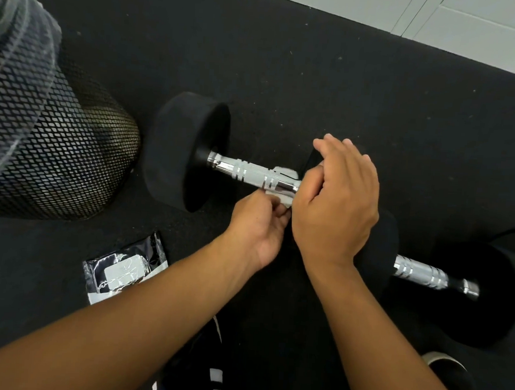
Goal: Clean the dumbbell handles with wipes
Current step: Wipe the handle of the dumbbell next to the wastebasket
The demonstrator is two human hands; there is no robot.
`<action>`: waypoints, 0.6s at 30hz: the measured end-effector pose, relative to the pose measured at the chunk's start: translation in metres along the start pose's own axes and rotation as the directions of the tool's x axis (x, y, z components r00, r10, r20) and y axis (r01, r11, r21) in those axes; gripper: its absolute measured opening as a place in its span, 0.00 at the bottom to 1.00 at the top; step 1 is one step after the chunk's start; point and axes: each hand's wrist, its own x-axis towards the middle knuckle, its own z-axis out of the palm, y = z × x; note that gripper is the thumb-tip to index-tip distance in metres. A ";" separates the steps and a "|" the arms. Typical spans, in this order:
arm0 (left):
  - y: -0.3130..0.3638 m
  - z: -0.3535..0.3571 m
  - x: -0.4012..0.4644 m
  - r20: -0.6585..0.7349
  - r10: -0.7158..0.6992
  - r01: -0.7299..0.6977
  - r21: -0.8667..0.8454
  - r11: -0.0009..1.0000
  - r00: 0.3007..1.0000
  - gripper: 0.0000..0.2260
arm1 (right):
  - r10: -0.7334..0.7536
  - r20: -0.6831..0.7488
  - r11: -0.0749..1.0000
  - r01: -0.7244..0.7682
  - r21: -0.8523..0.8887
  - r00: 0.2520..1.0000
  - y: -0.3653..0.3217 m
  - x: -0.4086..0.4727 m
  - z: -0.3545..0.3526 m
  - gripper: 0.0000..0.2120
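Note:
A black dumbbell lies on the dark rubber floor, its chrome handle [251, 174] running left to right. A white wipe [283, 174] is looped round the right end of that handle. My left hand [259, 225] pinches the wipe's lower end from beneath the bar. My right hand [339, 196] lies over the dumbbell's right head, its thumb side against the wipe's other end; its fingers look fairly straight. A second dumbbell's chrome handle [432, 276] shows at the lower right.
A black mesh bin [51, 149] lined with a clear bag stands at the left. A dark wipes packet [125, 269] lies on the floor under my left forearm. White tiling [441, 22] borders the mat at the top right. My dark-clothed legs and a shoe [448, 364] fill the bottom.

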 end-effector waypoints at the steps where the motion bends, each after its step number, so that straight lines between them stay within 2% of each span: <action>1: -0.001 -0.001 -0.006 -0.003 -0.003 0.003 0.006 1.000 1.000 0.16 | -0.002 -0.002 1.000 0.002 0.002 1.000 0.000 0.000 0.000 0.17; 5: -0.002 -0.001 -0.022 0.015 -0.029 0.029 0.009 1.000 0.999 0.16 | -0.001 -0.017 1.000 0.001 0.003 1.000 0.001 -0.001 0.001 0.16; 10: 0.003 0.010 -0.006 -0.088 -0.012 0.021 0.093 0.995 0.996 0.17 | -0.011 -0.036 1.000 0.011 0.016 0.999 0.001 -0.004 0.001 0.16; 14: 0.002 0.005 0.012 -0.042 -0.001 0.003 0.049 0.999 0.999 0.20 | -0.013 -0.037 1.000 0.014 0.014 0.999 0.001 -0.005 0.002 0.15; 18: -0.003 -0.010 0.010 -0.010 -0.009 0.011 0.124 0.992 1.000 0.18 | -0.019 -0.048 1.000 0.020 0.011 0.999 0.003 -0.005 0.002 0.15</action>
